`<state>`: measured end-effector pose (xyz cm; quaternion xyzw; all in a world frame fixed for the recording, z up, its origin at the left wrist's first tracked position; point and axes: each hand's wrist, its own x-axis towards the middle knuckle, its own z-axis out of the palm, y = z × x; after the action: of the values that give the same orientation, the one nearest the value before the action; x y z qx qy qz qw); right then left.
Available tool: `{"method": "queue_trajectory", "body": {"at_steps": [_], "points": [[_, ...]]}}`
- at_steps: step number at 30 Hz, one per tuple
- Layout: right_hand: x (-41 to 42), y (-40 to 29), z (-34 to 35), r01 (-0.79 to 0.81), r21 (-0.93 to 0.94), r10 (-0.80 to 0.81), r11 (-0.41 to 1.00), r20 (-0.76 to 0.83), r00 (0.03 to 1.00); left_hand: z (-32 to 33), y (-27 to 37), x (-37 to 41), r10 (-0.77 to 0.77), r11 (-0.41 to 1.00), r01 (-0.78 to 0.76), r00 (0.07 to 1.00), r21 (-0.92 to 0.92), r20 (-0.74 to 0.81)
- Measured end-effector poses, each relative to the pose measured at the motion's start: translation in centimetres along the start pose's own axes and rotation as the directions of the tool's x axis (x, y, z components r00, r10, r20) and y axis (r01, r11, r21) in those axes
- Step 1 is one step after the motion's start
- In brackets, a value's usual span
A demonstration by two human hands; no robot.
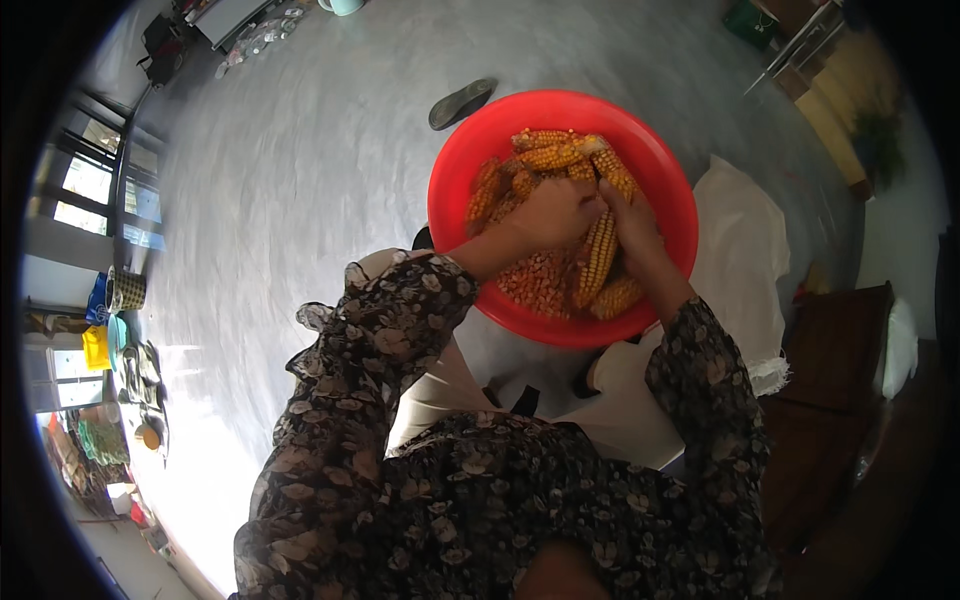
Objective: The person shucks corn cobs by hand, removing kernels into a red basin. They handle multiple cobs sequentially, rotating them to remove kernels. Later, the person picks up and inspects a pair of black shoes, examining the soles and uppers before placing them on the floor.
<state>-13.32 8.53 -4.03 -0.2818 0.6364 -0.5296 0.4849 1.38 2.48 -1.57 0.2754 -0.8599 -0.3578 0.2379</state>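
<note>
A wide red plastic basin (452, 161) stands in front of me, holding dried corn cobs and loose kernels. My right hand (634, 221) grips an upright yellow corn cob (613, 169) near the basin's right side. Curled into a fist, my left hand (559, 214) presses against the lower part of that cob, thumb side towards it. Below the hands lies another long cob (598, 259), with a shorter cob (619, 298) beside it. Loose orange kernels (536, 285) cover the basin's lower left. More cobs (551, 156) lie at the back and left; my left hand hides some.
A dark shoe (461, 103) lies on the grey floor just beyond the basin. A white woven sack (739, 247) is spread at its right, near a brown wooden cabinet (832, 345). Footwear (142, 382) and a patterned bin (126, 290) stand far left. Plastic bottles (262, 37) lie at the upper left.
</note>
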Motion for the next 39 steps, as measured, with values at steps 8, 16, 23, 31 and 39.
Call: {"method": "queue_trajectory", "body": {"at_steps": [8, 16, 23, 31, 39], "points": [[-0.5, -0.1, 2.0, 0.054, 0.018, -0.056, 0.998, 0.116, 0.992, -18.4, -4.1, -1.9, -0.433, 0.811, 0.315, 0.889, -0.493, -0.145], [-1.6, 0.2, 0.1, -0.159, -0.169, 0.157, 0.973, -0.031, 0.987, -10.3, -26.0, -8.9, -0.849, 0.415, 0.723, 0.526, -0.552, 0.051], [-3.3, -0.3, 1.1, -0.155, -0.286, 0.117, 0.946, -0.148, 0.982, 5.2, -35.2, -8.8, -0.726, 0.653, 0.69, 0.688, -0.312, 0.001], [-3.6, -1.4, 3.1, -0.186, -0.306, 0.113, 0.934, -0.243, 0.963, 11.0, -33.3, -4.8, -0.702, 0.646, 0.694, 0.704, -0.319, 0.109], [-3.9, -1.6, 3.4, -0.239, -0.242, 0.153, 0.94, -0.327, 0.933, 11.1, -34.1, 0.4, -0.516, 0.799, 0.563, 0.823, -0.211, 0.239]]}}
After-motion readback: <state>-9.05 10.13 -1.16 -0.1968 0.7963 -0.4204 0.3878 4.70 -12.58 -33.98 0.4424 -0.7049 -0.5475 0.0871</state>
